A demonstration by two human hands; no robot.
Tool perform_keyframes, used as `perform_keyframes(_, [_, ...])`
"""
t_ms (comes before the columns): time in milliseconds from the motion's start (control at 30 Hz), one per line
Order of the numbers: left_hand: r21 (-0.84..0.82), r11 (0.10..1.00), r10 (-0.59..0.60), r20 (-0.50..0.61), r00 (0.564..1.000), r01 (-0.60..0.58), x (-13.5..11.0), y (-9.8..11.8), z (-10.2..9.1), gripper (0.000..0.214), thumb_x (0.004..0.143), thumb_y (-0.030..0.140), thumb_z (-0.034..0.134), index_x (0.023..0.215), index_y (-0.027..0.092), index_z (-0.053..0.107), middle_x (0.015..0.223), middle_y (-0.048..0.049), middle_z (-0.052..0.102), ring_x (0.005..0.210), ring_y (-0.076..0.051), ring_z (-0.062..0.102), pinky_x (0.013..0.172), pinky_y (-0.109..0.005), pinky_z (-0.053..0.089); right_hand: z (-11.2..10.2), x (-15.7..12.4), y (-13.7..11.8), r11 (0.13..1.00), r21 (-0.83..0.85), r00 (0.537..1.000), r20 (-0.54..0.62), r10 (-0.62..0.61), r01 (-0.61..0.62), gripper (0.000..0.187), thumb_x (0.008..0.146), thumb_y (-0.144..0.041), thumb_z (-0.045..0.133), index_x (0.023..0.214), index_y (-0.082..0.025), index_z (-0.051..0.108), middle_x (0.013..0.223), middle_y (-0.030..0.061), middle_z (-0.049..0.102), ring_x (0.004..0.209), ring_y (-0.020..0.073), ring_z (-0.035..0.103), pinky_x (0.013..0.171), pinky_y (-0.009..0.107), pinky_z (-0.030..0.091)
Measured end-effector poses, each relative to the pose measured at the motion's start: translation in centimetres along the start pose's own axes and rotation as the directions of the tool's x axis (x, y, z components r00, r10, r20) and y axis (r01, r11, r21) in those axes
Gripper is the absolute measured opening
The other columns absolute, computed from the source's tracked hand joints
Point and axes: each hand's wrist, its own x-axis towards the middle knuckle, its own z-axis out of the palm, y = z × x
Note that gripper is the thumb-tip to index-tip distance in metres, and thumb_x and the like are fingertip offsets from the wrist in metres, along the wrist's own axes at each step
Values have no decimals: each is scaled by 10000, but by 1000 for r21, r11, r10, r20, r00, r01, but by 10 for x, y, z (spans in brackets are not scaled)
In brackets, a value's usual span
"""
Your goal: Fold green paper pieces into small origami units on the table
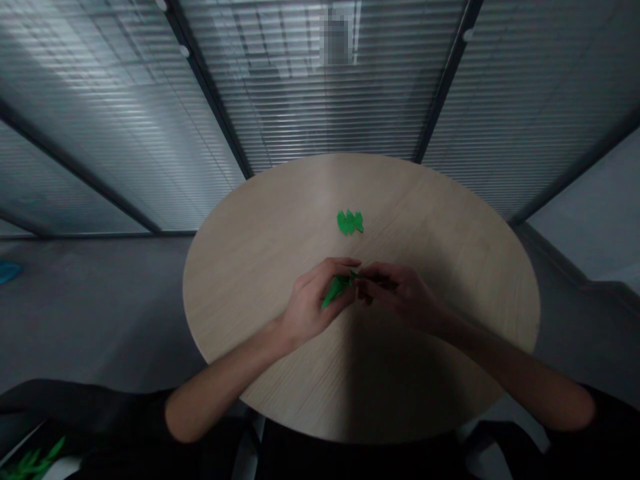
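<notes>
Above the middle of the round table, my left hand (320, 292) is closed around a bright green piece (335, 291), thin and leaf-like, with its lower end showing between thumb and fingers. My right hand (393, 290) meets it from the right, its fingertips pinched at the piece's darker upper end. What exactly the right fingertips grip is partly hidden. Farther back on the tabletop lie green leaf-shaped pieces (349, 222), side by side and touching or overlapping.
The pale wooden round table (240, 267) has its edge close to my body. Glass partitions with blinds (330, 120) stand behind it. A blue object (9, 271) lies on the grey floor at far left. Green plant leaves (37, 461) show at the lower left corner.
</notes>
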Motion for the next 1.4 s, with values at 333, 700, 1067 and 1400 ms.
perform_keyframes(333, [-15, 1000, 0, 40, 999, 0, -1, 1, 0, 159, 939, 173, 644, 1088, 181, 588, 1205, -130, 708, 1051, -200, 709, 894, -341, 589, 4, 1, 0, 999, 44, 1000, -29, 5, -3, 104, 887, -269, 657, 889, -166, 663, 695, -6, 645, 597, 111, 618, 574, 233, 499])
perform_keyframes(700, [-33, 999, -3, 84, 996, 5, -1, 1, -1, 220, 916, 189, 659, 1116, 181, 567, 1298, -159, 679, 1108, -232, 706, 922, -386, 597, 2, 1, 0, 998, 54, 1000, 2, -15, 14, 115, 924, -280, 646, 881, -175, 663, 712, -3, 651, 618, 113, 616, 583, 234, 490])
perform_keyframes(1067, [-55, 998, -38, 78, 996, 43, -2, 0, 0, 361, 915, 151, 635, 1250, 209, 513, 1395, -159, 632, 1138, -235, 708, 970, -421, 595, 2, 2, 1, 996, 85, 1000, 1, 5, -5, 109, 893, -266, 674, 941, -168, 678, 742, 4, 674, 617, 112, 636, 585, 236, 510])
perform_keyframes(1400, [-53, 999, 1, 78, 997, 4, 0, 0, 1, 409, 907, 139, 646, 1281, 220, 501, 1426, -168, 589, 1226, -264, 652, 987, -465, 573, 1, 2, -3, 999, 54, 999, -46, 3, -1, 193, 901, -360, 705, 895, -169, 681, 693, -1, 668, 590, 118, 632, 560, 240, 507])
